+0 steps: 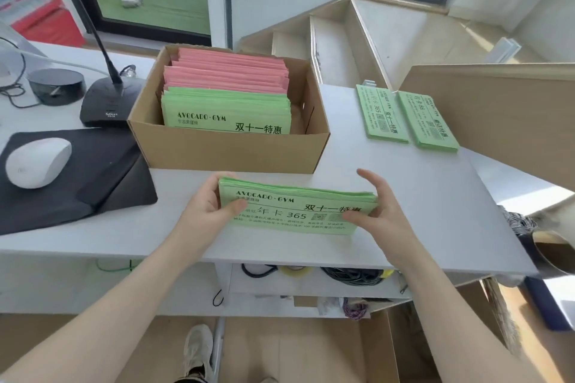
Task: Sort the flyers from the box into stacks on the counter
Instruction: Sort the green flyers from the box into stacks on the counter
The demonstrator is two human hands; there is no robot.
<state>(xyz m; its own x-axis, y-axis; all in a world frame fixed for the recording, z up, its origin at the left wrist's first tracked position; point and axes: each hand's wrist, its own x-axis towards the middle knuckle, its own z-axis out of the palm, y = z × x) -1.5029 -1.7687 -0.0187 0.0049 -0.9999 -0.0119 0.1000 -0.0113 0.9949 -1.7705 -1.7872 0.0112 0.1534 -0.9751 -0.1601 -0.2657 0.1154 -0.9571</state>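
Head view: left hand [208, 208] and right hand [378, 215] grasp opposite ends of a green paper flyer bundle [295, 208] at the white counter's [357, 165] near edge. Open brown cardboard box [224, 146] behind holds green and pink flyers. 2 green flyer stacks [404, 116] lie right; white mouse [37, 162] on black pad [102, 177] left.

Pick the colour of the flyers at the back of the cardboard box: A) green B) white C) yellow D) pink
D: in the cardboard box, pink flyers sit behind the green flyers at the front.
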